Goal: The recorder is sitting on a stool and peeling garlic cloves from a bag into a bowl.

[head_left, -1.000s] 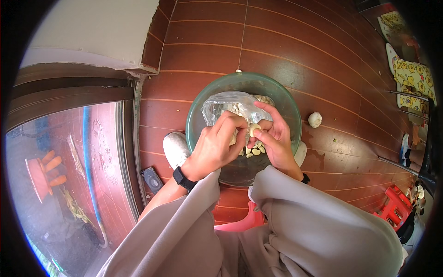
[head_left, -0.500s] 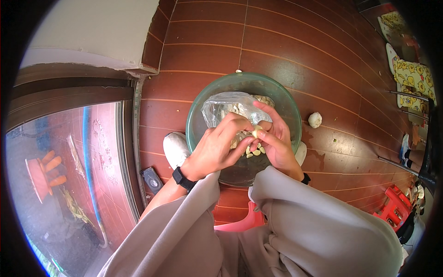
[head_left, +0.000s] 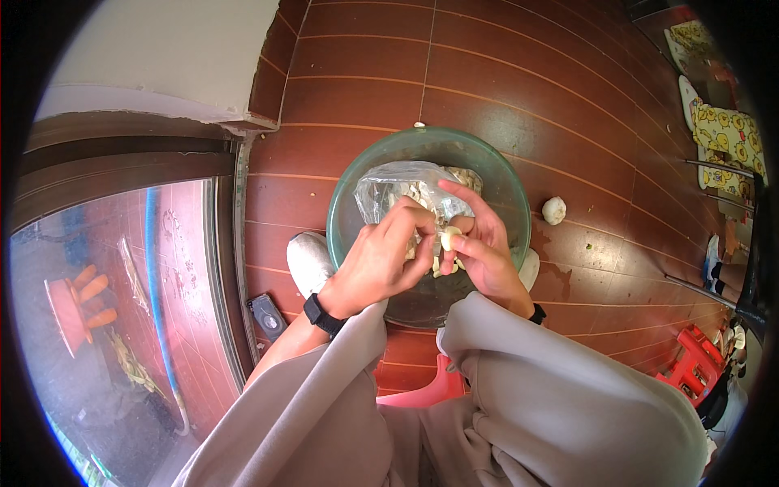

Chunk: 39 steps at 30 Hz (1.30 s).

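Observation:
Over a green translucent basin [head_left: 349, 174], my two hands work close together. My right hand [head_left: 489, 256] pinches a pale garlic clove [head_left: 449, 237] between thumb and fingers, its index finger raised. Beside the clove is my left hand [head_left: 385, 253], its fingers curled; what its fingertips hold, if anything, is too small to make out. Behind my hands a clear plastic bag [head_left: 381, 183] lies in the basin with garlic pieces and skins in it. Several peeled cloves [head_left: 437, 269] sit on the basin's near side, partly hidden by my fingers.
A whole garlic bulb [head_left: 554, 211] lies on the reddish-brown tiled floor [head_left: 503, 89], right of the basin. A dark phone-like object [head_left: 267, 316] rests by the glass door frame [head_left: 231, 284] at left. Under me is a pink stool [head_left: 426, 390]. A red plastic stool [head_left: 695, 365] stands at right.
My left fingertips have drawn slightly back from the clove. The clove in my right hand has turned and shows more of its pale side.

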Each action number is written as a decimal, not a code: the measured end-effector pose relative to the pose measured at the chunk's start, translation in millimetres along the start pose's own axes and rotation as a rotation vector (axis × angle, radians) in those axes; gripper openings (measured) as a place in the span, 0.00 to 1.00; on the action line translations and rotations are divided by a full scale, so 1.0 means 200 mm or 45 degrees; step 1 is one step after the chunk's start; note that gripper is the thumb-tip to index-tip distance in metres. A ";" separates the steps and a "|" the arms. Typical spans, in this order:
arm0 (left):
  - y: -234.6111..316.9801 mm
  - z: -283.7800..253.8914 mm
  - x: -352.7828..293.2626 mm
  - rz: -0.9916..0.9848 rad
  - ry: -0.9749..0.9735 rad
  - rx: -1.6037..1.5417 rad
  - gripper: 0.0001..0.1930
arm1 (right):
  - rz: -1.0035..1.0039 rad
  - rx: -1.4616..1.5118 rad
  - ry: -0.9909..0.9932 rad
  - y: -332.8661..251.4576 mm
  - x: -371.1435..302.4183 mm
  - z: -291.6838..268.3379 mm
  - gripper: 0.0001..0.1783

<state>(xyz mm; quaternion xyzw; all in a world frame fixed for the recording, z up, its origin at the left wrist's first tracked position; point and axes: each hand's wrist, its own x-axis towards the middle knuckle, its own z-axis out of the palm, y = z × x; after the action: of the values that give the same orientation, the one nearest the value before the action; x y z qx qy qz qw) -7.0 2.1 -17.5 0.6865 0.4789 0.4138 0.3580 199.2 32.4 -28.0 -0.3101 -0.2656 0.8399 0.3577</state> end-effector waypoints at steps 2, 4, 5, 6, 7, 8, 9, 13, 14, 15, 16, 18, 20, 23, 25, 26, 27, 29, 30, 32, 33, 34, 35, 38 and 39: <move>0.00 0.00 0.00 -0.029 0.047 -0.004 0.15 | 0.015 -0.009 -0.006 -0.01 0.00 0.00 0.45; -0.01 0.00 0.00 -0.074 0.099 -0.030 0.15 | 0.013 -0.015 -0.006 -0.01 -0.01 -0.01 0.45; -0.01 -0.01 -0.01 -0.098 0.126 -0.043 0.14 | 0.013 -0.017 -0.007 0.00 0.00 -0.01 0.45; -0.01 -0.01 -0.01 -0.115 0.130 -0.055 0.14 | 0.013 0.028 -0.014 0.00 0.00 -0.02 0.45; -0.02 0.00 -0.01 -0.131 0.133 -0.070 0.14 | 0.012 0.071 -0.019 0.01 0.00 -0.03 0.45; -0.02 0.00 -0.01 -0.146 0.137 -0.086 0.14 | 0.011 0.114 -0.023 0.01 0.00 -0.03 0.45; -0.01 0.00 0.00 -0.089 0.131 -0.048 0.15 | 0.004 0.072 -0.003 0.00 0.00 -0.02 0.46; 0.04 -0.01 0.04 0.005 0.059 0.018 0.15 | 0.001 0.037 0.007 0.01 0.00 -0.01 0.45; 0.05 -0.02 0.04 -0.003 0.029 0.008 0.15 | 0.005 0.057 -0.004 0.01 0.00 -0.02 0.44; 0.05 -0.02 0.04 0.009 0.022 -0.008 0.14 | 0.013 0.050 0.014 0.01 0.00 -0.01 0.43; 0.05 -0.01 0.04 0.021 0.015 -0.026 0.13 | 0.022 0.041 0.034 0.00 0.00 0.00 0.43; 0.04 -0.01 0.03 0.016 -0.002 -0.036 0.13 | 0.027 0.009 0.044 0.00 0.00 0.01 0.42; 0.03 -0.01 0.01 -0.018 -0.023 -0.023 0.14 | 0.020 -0.036 0.026 0.01 0.00 -0.01 0.41; 0.02 -0.01 0.02 0.089 0.038 0.050 0.11 | 0.023 -0.068 -0.010 0.01 0.00 -0.01 0.41; 0.03 -0.01 0.02 0.068 0.061 0.083 0.11 | 0.031 -0.080 -0.011 0.01 -0.01 0.00 0.42; 0.03 -0.01 0.02 0.057 0.072 0.098 0.11 | 0.034 -0.087 -0.011 0.01 -0.01 0.00 0.42; 0.03 0.00 0.02 0.030 0.119 0.114 0.10 | 0.023 -0.076 -0.022 0.01 0.00 -0.01 0.42; 0.02 0.00 0.03 -0.022 0.212 0.145 0.10 | -0.001 -0.057 -0.044 0.02 0.00 -0.03 0.42; 0.02 -0.01 0.03 -0.106 0.205 0.112 0.09 | 0.000 -0.053 -0.031 0.02 0.00 -0.02 0.42; 0.03 -0.02 0.01 -0.276 0.192 0.050 0.07 | 0.004 -0.041 -0.007 0.02 0.00 -0.01 0.42; 0.04 -0.03 0.00 -0.301 0.128 0.083 0.06 | 0.015 -0.042 0.006 0.02 0.00 -0.01 0.42; 0.04 -0.04 0.00 -0.327 0.066 0.114 0.06 | 0.026 -0.045 0.019 0.01 0.00 0.00 0.42; 0.05 -0.05 0.00 -0.352 0.003 0.146 0.05 | 0.036 -0.047 0.033 0.01 0.00 0.00 0.42; 0.03 -0.04 -0.01 -0.244 -0.040 0.073 0.05 | 0.031 -0.044 0.020 0.00 -0.01 0.00 0.41; 0.04 -0.03 0.00 -0.203 -0.001 0.025 0.06 | 0.027 -0.053 0.028 0.00 -0.01 0.00 0.40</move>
<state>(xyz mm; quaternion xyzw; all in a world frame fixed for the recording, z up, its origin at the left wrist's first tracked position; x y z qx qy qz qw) -9.9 1.4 -8.5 0.6497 0.5360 0.3790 0.3834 200.5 31.0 -27.8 -0.3296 -0.2758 0.8344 0.3452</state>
